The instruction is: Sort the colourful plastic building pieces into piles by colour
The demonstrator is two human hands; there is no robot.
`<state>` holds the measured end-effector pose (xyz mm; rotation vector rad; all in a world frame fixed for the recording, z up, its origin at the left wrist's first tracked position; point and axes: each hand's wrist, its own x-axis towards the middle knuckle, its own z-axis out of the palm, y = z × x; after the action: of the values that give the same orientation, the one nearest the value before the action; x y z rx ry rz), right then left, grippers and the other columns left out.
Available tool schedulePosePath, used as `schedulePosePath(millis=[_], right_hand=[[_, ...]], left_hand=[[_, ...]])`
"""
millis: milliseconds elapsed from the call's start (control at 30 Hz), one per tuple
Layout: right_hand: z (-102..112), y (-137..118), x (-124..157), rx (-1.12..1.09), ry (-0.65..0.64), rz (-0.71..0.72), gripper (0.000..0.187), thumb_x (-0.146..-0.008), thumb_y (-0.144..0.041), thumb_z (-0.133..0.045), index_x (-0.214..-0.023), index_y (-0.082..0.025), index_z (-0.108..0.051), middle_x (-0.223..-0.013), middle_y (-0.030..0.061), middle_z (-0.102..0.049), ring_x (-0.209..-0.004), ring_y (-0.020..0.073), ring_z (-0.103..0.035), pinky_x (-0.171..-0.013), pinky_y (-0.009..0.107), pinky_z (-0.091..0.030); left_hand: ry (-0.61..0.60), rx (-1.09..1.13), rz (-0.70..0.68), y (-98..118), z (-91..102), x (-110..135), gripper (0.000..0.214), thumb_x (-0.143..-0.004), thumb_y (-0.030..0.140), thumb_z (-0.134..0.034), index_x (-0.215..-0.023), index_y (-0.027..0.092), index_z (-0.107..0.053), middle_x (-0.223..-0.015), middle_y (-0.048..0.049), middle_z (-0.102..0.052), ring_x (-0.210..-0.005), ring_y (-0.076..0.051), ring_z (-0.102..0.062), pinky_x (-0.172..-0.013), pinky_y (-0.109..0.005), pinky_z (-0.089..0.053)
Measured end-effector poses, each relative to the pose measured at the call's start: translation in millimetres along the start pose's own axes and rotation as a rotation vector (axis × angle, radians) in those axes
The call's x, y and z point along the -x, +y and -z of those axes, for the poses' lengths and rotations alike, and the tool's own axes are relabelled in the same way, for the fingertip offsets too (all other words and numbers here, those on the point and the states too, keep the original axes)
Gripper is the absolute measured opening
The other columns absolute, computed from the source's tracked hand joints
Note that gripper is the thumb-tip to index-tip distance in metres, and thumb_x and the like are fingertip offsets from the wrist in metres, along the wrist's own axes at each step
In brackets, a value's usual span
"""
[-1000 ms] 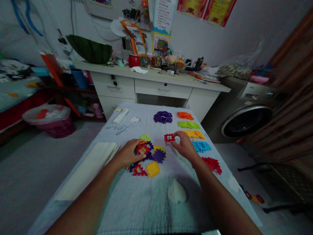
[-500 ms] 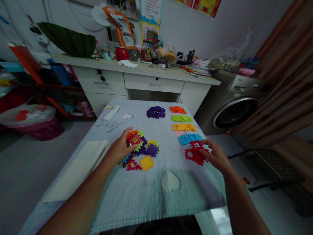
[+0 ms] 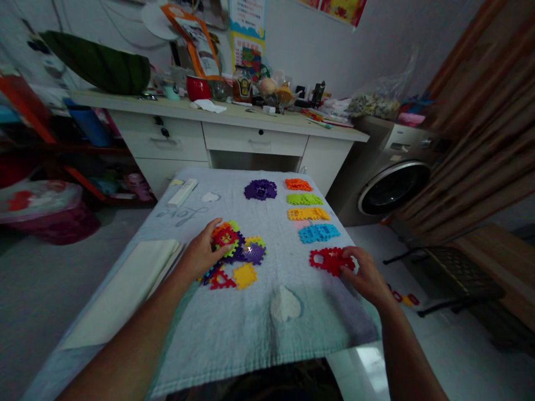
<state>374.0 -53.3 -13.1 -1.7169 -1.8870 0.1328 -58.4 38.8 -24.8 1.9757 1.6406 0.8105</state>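
Note:
My left hand [image 3: 201, 253] is closed, thumb and fingers round a red gear-edged plastic building piece [image 3: 225, 236] at the top of a mixed-colour pile. In that pile are a purple round piece [image 3: 254, 253], a yellow gear-shaped piece [image 3: 244, 275] and a red triangular piece [image 3: 222, 280]. My right hand [image 3: 364, 273] grips the right end of several red gear-edged pieces [image 3: 331, 260], which lie together in a row on the cloth. Just beyond them are rows of blue pieces [image 3: 319, 233], yellow pieces [image 3: 308, 214], green pieces [image 3: 304, 199] and orange pieces [image 3: 298, 184].
Purple pieces [image 3: 261, 190] lie at the far middle of the cloth-covered table [image 3: 259, 340]. A white long box [image 3: 183, 192] and a folded cream sheet [image 3: 121, 289] lie at the left. Behind stands a white desk [image 3: 163, 136], with a washing machine [image 3: 388, 167] to its right.
The red piece in my right hand that stood up at an angle now lies down in line with the other red ones. My left hand stays at the pile; the view has shifted slightly.

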Motion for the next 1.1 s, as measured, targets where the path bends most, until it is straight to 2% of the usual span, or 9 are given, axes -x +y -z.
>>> schedulePosePath(millis=[167,300,400,600,700,800,867,1000,1100], right_hand=[[-9.4,-2.6,-3.4,0.057,-0.017,0.012,0.04,-0.071,-0.026,-0.053,-0.109,-0.021,-0.063,-0.113,0.0112,-0.067,-0.108,0.0295,-0.059,-0.096,0.049,-0.043],[-18.6,-17.0,-10.8,0.08,-0.013,-0.016,0.033,-0.074,-0.023,-0.05,-0.103,-0.022,-0.066,-0.105,0.0091,-0.07,-0.102,0.0286,-0.061,-0.095,0.048,-0.043],[-29.6,-50.5,-23.2,-0.001,-0.031,0.062,0.032,-0.075,-0.02,-0.051,-0.104,-0.022,-0.065,-0.107,0.0085,-0.069,-0.105,0.0278,-0.059,-0.096,0.047,-0.043],[-70.4,-142.6,-54.8,-0.12,-0.291,0.342,0.038,-0.076,-0.013,-0.055,-0.111,-0.023,-0.062,-0.117,0.0074,-0.065,-0.113,0.0267,-0.055,-0.1,0.047,-0.039],[-95.6,-166.8,-66.1,-0.046,-0.346,0.328,0.048,-0.074,-0.014,-0.059,-0.121,-0.019,-0.058,-0.12,0.0124,-0.062,-0.11,0.0295,-0.055,-0.096,0.048,-0.041],[-115.9,-170.1,-69.8,-0.029,-0.334,0.292,0.056,-0.071,-0.014,-0.06,-0.126,-0.017,-0.054,-0.121,0.0144,-0.06,-0.106,0.0285,-0.055,-0.094,0.045,-0.042],[-124.7,-165.7,-69.4,-0.082,-0.31,0.303,0.053,-0.07,-0.013,-0.06,-0.123,-0.017,-0.056,-0.119,0.0128,-0.059,-0.105,0.0256,-0.054,-0.094,0.041,-0.042],[-133.3,-154.6,-68.4,-0.223,-0.255,0.313,0.04,-0.07,-0.011,-0.057,-0.109,-0.018,-0.06,-0.108,0.0094,-0.059,-0.102,0.0224,-0.053,-0.093,0.038,-0.042],[-134.8,-149.5,-68.1,-0.335,-0.219,0.293,0.038,-0.068,-0.009,-0.056,-0.104,-0.018,-0.058,-0.107,0.0085,-0.057,-0.104,0.0222,-0.051,-0.094,0.038,-0.041]], left_hand=[[0.013,-0.024,0.002,-3.0,-1.1,-0.4,0.077,-0.077,0.054,-0.06,-0.142,0.019,-0.037,-0.101,-0.0062,-0.069,-0.09,-0.024,-0.067,-0.08,-0.034,-0.052],[0.015,0.007,0.021,-3.9,1.4,-0.5,0.063,-0.087,0.055,-0.044,-0.14,0.021,-0.041,-0.099,-0.0056,-0.07,-0.086,-0.024,-0.067,-0.079,-0.035,-0.051],[0.037,0.046,0.007,-5.5,3.8,-0.9,0.053,-0.091,0.047,-0.036,-0.137,0.022,-0.044,-0.108,-0.0063,-0.069,-0.096,-0.023,-0.066,-0.086,-0.036,-0.049],[0.04,0.148,0.013,-16.2,-1.4,-4.1,0.057,-0.083,0.034,-0.05,-0.138,0.021,-0.04,-0.109,-0.0067,-0.068,-0.085,-0.019,-0.067,-0.08,-0.034,-0.052],[0.05,0.256,0.011,-19.7,-5.3,-5.4,0.056,-0.082,0.032,-0.052,-0.136,0.02,-0.042,-0.108,-0.0067,-0.067,-0.083,-0.017,-0.068,-0.076,-0.032,-0.053],[0.063,0.315,0.013,-18.4,-6.3,-5.4,0.054,-0.08,0.028,-0.052,-0.134,0.02,-0.044,-0.108,-0.0069,-0.067,-0.081,-0.017,-0.067,-0.074,-0.031,-0.053],[0.062,0.336,0.011,-16.2,-6.1,-5.0,0.053,-0.079,0.024,-0.051,-0.132,0.019,-0.046,-0.108,-0.0069,-0.068,-0.081,-0.016,-0.067,-0.074,-0.03,-0.053],[0.057,0.337,0.016,-12.3,-6.5,-5.2,0.053,-0.076,0.016,-0.046,-0.129,0.019,-0.048,-0.106,-0.0057,-0.068,-0.075,-0.014,-0.066,-0.07,-0.027,-0.051],[0.059,0.277,0.028,-10.1,-6.8,-5.3,0.057,-0.074,0.013,-0.046,-0.131,0.019,-0.047,-0.105,-0.0048,-0.069,-0.066,-0.012,-0.063,-0.065,-0.026,-0.05]])
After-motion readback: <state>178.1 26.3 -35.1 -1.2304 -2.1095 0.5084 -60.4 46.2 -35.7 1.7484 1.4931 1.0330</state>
